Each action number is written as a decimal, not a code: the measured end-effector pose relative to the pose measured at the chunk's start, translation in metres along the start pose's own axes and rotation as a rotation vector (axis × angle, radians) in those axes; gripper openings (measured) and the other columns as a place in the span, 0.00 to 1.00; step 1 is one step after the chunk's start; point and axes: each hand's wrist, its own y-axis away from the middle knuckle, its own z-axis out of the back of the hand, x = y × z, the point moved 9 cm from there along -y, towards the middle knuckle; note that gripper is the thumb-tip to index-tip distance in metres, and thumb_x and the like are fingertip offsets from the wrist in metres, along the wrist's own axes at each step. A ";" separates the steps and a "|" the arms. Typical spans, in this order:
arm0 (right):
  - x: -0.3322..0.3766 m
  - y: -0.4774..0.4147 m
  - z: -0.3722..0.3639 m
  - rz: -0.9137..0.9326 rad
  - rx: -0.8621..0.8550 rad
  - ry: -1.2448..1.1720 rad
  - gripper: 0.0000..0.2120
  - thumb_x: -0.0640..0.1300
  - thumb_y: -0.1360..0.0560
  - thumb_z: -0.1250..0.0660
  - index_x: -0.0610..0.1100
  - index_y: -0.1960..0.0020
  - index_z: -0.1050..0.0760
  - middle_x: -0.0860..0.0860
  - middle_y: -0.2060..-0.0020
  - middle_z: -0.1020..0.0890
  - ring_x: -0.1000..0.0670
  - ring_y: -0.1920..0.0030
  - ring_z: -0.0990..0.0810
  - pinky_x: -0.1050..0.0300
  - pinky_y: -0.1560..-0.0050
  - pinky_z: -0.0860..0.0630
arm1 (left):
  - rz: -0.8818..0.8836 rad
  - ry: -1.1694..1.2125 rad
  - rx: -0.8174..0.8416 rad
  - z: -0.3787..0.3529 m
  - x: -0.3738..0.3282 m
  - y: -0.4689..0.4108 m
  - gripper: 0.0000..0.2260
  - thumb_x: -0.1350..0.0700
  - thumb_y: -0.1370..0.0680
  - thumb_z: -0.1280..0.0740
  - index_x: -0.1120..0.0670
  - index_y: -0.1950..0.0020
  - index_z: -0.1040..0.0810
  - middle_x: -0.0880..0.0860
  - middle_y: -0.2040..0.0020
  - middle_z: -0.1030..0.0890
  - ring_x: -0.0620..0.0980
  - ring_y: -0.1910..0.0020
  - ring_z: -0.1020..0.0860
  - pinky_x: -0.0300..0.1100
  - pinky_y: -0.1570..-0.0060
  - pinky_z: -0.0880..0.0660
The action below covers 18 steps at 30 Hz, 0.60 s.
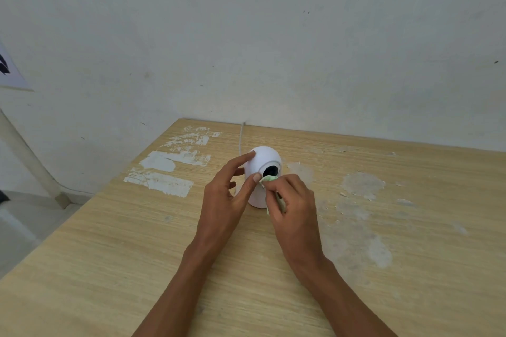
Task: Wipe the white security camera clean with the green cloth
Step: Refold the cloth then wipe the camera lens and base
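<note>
On wooden table (137,241), left hand (223,197) grips white dome camera (264,157); right hand (293,200) pinches green cloth (269,178) at lens (271,171).

- The left hand (223,195) is bare, with long, slim fingers and lightly creased knuckles.
- Its thumbnail (256,178) is short, pale and neatly trimmed (the only nail that shows clearly).
- The right hand (294,202) is bare as well; tendons and knuckles stand out as low ridges across its back.
- The left forearm (186,282) is lean and uncovered, with fine creases at the wrist.
- The right forearm (345,298) is likewise uncovered down to the lower edge of the picture (which ends before the elbows).
</note>
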 end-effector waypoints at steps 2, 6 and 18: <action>-0.009 -0.002 0.006 -0.057 -0.046 -0.027 0.05 0.36 0.23 0.30 0.45 0.52 0.21 0.54 0.56 0.21 0.53 0.56 0.21 0.45 0.51 0.23 | 0.000 0.002 -0.004 0.000 0.000 0.000 0.18 0.50 0.20 0.29 0.40 0.30 0.22 0.40 0.36 0.18 0.38 0.40 0.20 0.43 0.43 0.20; -0.005 -0.011 0.015 -0.041 -0.123 -0.087 0.04 0.35 0.23 0.31 0.42 0.51 0.20 0.52 0.54 0.20 0.51 0.54 0.20 0.44 0.52 0.22 | 0.001 0.008 -0.004 0.000 0.000 0.000 0.18 0.50 0.20 0.29 0.41 0.30 0.22 0.42 0.36 0.18 0.40 0.39 0.19 0.42 0.42 0.20; -0.002 -0.009 0.012 -0.003 -0.074 -0.062 0.04 0.36 0.22 0.32 0.42 0.50 0.20 0.51 0.54 0.19 0.51 0.53 0.20 0.47 0.50 0.22 | 0.008 0.008 -0.001 0.000 0.001 0.000 0.18 0.50 0.20 0.29 0.41 0.30 0.22 0.42 0.36 0.17 0.40 0.39 0.19 0.43 0.42 0.20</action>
